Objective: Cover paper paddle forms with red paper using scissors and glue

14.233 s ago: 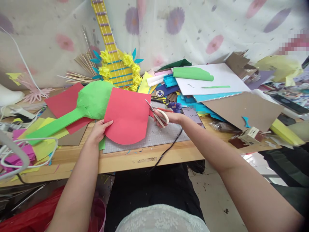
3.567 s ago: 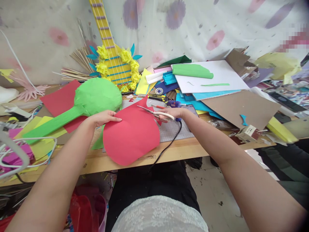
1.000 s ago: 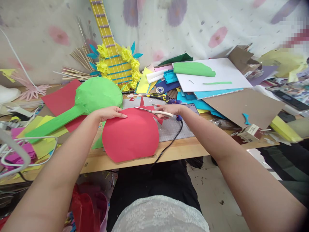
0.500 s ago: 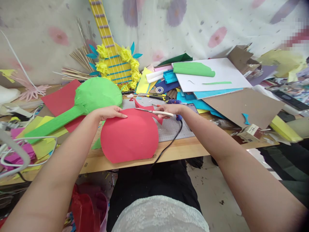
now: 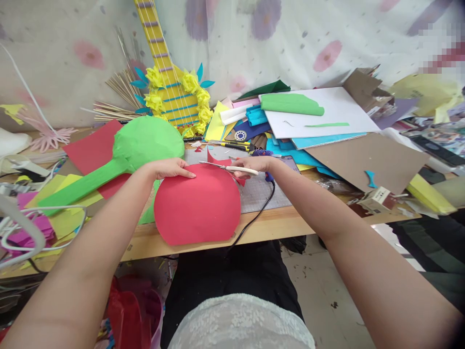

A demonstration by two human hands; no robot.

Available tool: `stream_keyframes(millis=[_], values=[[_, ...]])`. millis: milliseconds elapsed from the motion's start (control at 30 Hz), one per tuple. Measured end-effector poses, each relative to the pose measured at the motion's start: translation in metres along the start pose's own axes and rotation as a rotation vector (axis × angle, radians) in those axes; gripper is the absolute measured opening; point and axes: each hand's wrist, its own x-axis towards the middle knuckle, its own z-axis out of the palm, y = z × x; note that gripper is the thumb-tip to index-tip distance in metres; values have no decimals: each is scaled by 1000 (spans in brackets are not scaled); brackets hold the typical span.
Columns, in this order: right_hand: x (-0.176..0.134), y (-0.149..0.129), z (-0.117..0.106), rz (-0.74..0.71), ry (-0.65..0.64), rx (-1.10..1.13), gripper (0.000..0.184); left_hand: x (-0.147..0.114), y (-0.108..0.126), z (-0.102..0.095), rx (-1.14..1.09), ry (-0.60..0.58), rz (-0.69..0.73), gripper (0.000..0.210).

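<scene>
My left hand [image 5: 174, 169] pinches the top edge of a rounded red paper sheet [image 5: 198, 208], thumb on its face. In my right hand [image 5: 250, 166] is a pair of scissors [image 5: 238, 169] with pale handles, its blades lying along the sheet's upper edge and pointing left. A curved red offcut [image 5: 217, 158] curls up behind the blades. The sheet's lower edge is flat and reaches over the front of the table. Behind my left hand lies a green paddle-shaped piece [image 5: 148, 140].
A grey cutting mat [image 5: 263, 196] lies under the work, with a yellow cutter [image 5: 236, 145] at its back. A yellow paper guitar [image 5: 178, 104] leans on the curtain. A white board [image 5: 323, 109] and brown cardboard [image 5: 366, 157] are at right. A black cable [image 5: 254, 218] crosses the table edge.
The red sheet and my left hand have shifted slightly right. The scissors have moved a little left along the sheet's top edge, and the red offcut has shifted right.
</scene>
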Motion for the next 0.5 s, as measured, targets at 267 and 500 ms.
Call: stream_keyframes(millis=[267,500], values=[[-2,3,-1,-17,-26,49,47,-1,3,0,34,14,-15,51],[-4,-1,-2,25,-46,89,47,-2,5,0,52,3,-28,44]])
